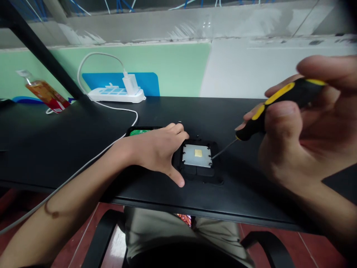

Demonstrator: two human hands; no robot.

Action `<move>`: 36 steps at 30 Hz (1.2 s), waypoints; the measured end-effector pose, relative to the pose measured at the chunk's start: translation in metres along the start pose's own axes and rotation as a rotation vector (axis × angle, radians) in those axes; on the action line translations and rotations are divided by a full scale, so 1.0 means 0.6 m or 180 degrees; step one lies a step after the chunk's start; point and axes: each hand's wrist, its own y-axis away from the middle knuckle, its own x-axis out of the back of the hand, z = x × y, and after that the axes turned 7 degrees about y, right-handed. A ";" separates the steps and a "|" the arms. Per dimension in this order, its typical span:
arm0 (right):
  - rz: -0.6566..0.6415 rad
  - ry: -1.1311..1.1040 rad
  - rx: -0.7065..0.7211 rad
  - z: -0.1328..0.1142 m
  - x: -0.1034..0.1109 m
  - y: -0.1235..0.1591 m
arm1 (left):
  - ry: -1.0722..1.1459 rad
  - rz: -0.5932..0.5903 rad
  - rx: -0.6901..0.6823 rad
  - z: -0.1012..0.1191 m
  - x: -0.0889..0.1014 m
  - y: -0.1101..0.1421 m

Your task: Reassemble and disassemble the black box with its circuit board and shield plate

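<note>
Fingers: those of the right hand (312, 149) close around the screwdriver (280, 93); on the left hand (156, 149) they part widely from the thumb, gripping nothing I can make out.
Left palm: over the left side of the black casing (191, 170), apparently bracing it.
Casing: flat on the dark table (240, 193), just right of the left hand.
Silver plate: set in the casing, a pale square (198, 153) on top; the driver's tip is at its right edge, beside the dark screws (211, 164). I can't tell whether it is seated.
Shaft: slanted; from where I stand, bringing it upright over a screw would suit the head better and lessen slipping.
Pressure: straight down, turned gently, left thumb clear of the tip.
Green board (138, 131): partly behind the left wrist.
</note>
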 end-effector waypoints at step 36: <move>-0.0001 0.0302 0.0531 0.013 -0.013 0.001 | -0.0121 -0.0041 0.0003 0.004 0.002 -0.002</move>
